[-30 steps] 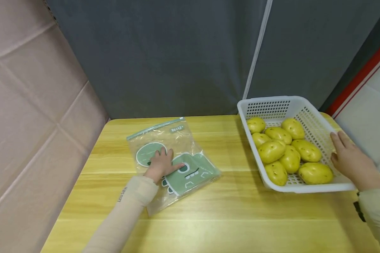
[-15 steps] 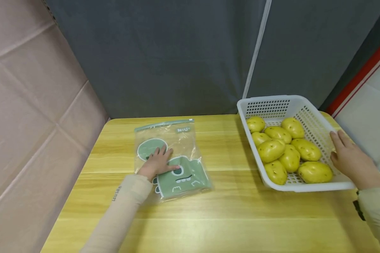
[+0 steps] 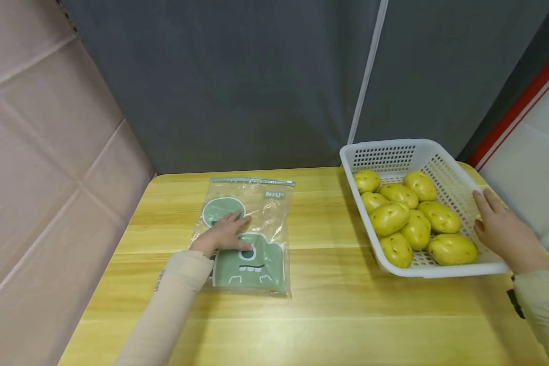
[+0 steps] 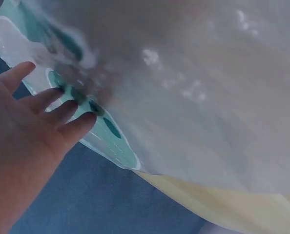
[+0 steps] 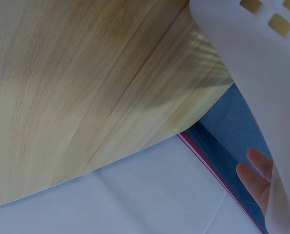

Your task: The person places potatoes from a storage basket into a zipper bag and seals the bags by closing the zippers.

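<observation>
Zip bag (image 3: 249, 236) has rotated since a second ago, now lying square with its seal edge toward the curtain, left of the white basket (image 3: 444, 170) on the table (image 3: 338, 310). Left hand (image 3: 222, 235) flat on the bag, fingers spread, pressing. Right hand (image 3: 503, 235) rests relaxed against the basket's right rim. Potatoes (image 3: 414, 218) fill the basket. Bag label reads "NiU".

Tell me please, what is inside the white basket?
The white basket holds yellow potatoes, about nine showing, piled against each other. Whether more lie beneath them cannot be seen. The right hand rests on the basket's right rim.
</observation>
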`<act>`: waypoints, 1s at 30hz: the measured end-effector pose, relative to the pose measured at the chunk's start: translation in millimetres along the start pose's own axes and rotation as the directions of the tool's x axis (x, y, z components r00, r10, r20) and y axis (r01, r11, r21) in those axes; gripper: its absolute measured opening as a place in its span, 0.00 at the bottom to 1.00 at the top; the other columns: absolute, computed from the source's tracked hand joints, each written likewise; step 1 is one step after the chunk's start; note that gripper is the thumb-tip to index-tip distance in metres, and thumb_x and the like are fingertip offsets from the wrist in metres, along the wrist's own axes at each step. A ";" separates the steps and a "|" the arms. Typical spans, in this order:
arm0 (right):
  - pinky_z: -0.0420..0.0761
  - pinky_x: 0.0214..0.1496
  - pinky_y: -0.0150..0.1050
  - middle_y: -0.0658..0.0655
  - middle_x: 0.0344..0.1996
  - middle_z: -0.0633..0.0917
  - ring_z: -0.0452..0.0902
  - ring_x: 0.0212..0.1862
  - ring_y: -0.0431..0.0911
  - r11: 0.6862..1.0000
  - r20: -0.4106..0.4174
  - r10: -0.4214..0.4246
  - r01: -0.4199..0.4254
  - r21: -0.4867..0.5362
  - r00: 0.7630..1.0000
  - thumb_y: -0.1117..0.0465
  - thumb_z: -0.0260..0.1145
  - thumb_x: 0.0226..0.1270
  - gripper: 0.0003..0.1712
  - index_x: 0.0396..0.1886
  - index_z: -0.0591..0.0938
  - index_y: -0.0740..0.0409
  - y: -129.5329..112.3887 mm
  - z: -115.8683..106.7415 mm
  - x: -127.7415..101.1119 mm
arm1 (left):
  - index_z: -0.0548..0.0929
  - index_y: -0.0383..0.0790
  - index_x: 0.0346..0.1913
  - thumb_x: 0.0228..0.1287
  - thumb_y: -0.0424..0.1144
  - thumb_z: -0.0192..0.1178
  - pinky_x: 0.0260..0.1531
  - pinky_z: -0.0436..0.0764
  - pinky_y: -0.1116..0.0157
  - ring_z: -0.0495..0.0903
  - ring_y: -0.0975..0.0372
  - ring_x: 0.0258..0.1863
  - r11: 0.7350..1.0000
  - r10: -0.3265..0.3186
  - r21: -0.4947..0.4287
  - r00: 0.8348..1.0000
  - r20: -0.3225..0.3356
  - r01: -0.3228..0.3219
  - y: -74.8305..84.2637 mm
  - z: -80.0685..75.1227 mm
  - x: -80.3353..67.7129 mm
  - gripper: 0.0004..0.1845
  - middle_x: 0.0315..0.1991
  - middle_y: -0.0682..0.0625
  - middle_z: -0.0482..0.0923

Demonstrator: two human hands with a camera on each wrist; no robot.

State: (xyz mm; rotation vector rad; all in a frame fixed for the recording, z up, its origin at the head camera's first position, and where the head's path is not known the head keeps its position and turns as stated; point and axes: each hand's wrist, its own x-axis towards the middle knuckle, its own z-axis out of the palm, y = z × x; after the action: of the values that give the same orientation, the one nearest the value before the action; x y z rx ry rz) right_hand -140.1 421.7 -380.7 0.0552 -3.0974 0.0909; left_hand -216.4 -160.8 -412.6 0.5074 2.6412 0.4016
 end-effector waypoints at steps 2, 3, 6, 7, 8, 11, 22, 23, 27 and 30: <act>0.64 0.53 0.76 0.80 0.70 0.45 0.57 0.54 0.83 1.000 -0.011 -0.002 0.002 0.005 1.000 0.69 0.54 0.64 0.45 0.74 0.40 0.71 0.1 -0.2 0.0 | 0.59 0.42 0.73 0.59 0.57 0.60 0.69 0.58 0.37 0.49 0.37 0.73 0.999 -0.032 -0.008 0.999 -0.039 0.032 1.5 0.6 1.6 0.43 0.74 0.33 0.48; 0.64 0.53 0.76 0.80 0.70 0.46 0.57 0.54 0.83 1.000 -0.015 -0.001 0.001 0.008 1.000 0.69 0.54 0.64 0.45 0.74 0.41 0.71 0.2 -0.4 0.0 | 0.60 0.41 0.73 0.61 0.57 0.58 0.67 0.61 0.37 0.52 0.37 0.72 0.999 -0.047 0.002 0.997 -0.068 0.047 2.6 1.2 2.5 0.41 0.73 0.32 0.51; 0.64 0.52 0.76 0.80 0.70 0.46 0.57 0.54 0.83 1.000 -0.021 0.005 -0.005 0.008 1.000 0.69 0.54 0.64 0.45 0.74 0.41 0.70 0.1 0.3 0.2 | 0.63 0.39 0.70 0.64 0.58 0.52 0.63 0.68 0.39 0.59 0.37 0.67 0.993 -0.105 0.041 0.981 -0.164 0.113 6.6 5.0 5.7 0.37 0.69 0.30 0.57; 0.64 0.52 0.76 0.80 0.70 0.46 0.57 0.54 0.83 1.000 -0.020 0.007 -0.006 0.007 1.000 0.69 0.54 0.64 0.45 0.74 0.40 0.69 0.3 0.8 0.3 | 0.64 0.38 0.70 0.65 0.58 0.52 0.61 0.70 0.39 0.61 0.36 0.66 0.988 -0.128 0.056 0.973 -0.192 0.141 8.0 6.6 6.5 0.37 0.67 0.29 0.59; 0.65 0.52 0.76 0.79 0.70 0.46 0.57 0.54 0.83 1.000 -0.022 0.007 -0.007 0.006 1.000 0.69 0.54 0.64 0.45 0.74 0.41 0.69 0.4 1.4 0.6 | 0.65 0.37 0.69 0.65 0.59 0.51 0.59 0.72 0.39 0.62 0.36 0.64 0.983 -0.148 0.071 0.966 -0.214 0.166 9.4 8.3 7.0 0.37 0.66 0.28 0.60; 0.65 0.51 0.76 0.79 0.70 0.46 0.58 0.54 0.83 1.000 -0.024 0.005 -0.005 0.002 1.000 0.68 0.54 0.64 0.45 0.74 0.40 0.68 1.3 2.5 1.2 | 0.63 0.37 0.70 0.64 0.63 0.52 0.55 0.76 0.41 0.64 0.36 0.62 0.968 -0.214 0.080 0.952 -0.221 0.236 14.0 13.6 7.0 0.41 0.63 0.27 0.62; 0.65 0.52 0.76 0.80 0.70 0.44 0.56 0.54 0.83 1.000 0.007 0.020 -0.020 -0.004 1.000 0.69 0.54 0.64 0.46 0.74 0.39 0.69 2.8 3.1 0.6 | 0.60 0.36 0.72 0.60 0.65 0.55 0.51 0.78 0.42 0.63 0.35 0.62 0.959 -0.254 0.080 0.950 -0.180 0.271 24.5 18.3 5.1 0.46 0.64 0.27 0.61; 0.65 0.52 0.76 0.79 0.70 0.44 0.56 0.55 0.83 1.000 0.008 0.022 -0.022 -0.004 1.000 0.69 0.54 0.64 0.46 0.74 0.39 0.69 2.5 2.9 0.6 | 0.59 0.36 0.72 0.60 0.65 0.55 0.52 0.78 0.42 0.63 0.35 0.63 0.959 -0.253 0.085 0.951 -0.177 0.271 24.3 18.5 5.1 0.47 0.64 0.26 0.60; 0.65 0.52 0.75 0.80 0.70 0.45 0.57 0.55 0.83 1.000 -0.007 0.016 -0.016 -0.005 1.000 0.69 0.55 0.64 0.46 0.74 0.40 0.70 1.5 2.4 1.2 | 0.57 0.36 0.73 0.61 0.65 0.55 0.55 0.76 0.41 0.60 0.34 0.65 0.959 -0.251 0.091 0.953 -0.167 0.268 22.6 18.8 5.9 0.47 0.66 0.26 0.58; 0.65 0.52 0.75 0.80 0.70 0.46 0.58 0.55 0.82 1.000 -0.019 0.009 -0.009 -0.007 1.000 0.69 0.55 0.63 0.46 0.74 0.40 0.70 0.6 1.9 1.6 | 0.56 0.36 0.73 0.61 0.64 0.55 0.57 0.74 0.40 0.59 0.33 0.66 0.963 -0.238 0.091 0.959 -0.155 0.254 20.7 18.0 5.4 0.47 0.67 0.26 0.57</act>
State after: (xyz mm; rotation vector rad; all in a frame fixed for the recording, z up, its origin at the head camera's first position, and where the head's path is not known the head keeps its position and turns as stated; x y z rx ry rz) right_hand -141.9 422.1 -382.5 0.0397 -3.0790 0.0806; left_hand -207.0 -136.6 -422.9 0.1820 2.8321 0.2230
